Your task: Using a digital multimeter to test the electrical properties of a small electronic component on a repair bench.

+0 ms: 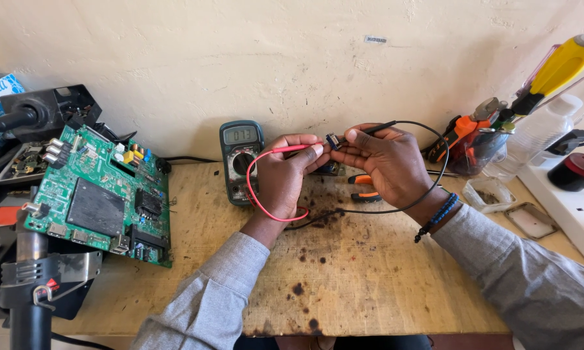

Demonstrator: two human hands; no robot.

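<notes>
My left hand holds a red test probe whose red lead loops below the wrist. My right hand holds a black test probe and pinches a small dark component between the fingers. Both probe tips meet at that component, above the wooden table. A dark green multimeter leans against the wall just left of my left hand, its display lit. The black lead arcs around my right wrist.
A green circuit board lies at the left over black gear and a heat gun. At the right stand a clear cup of tools, a yellow-handled tool, a plastic bottle and a white power strip. Orange-handled pliers lie behind my hands.
</notes>
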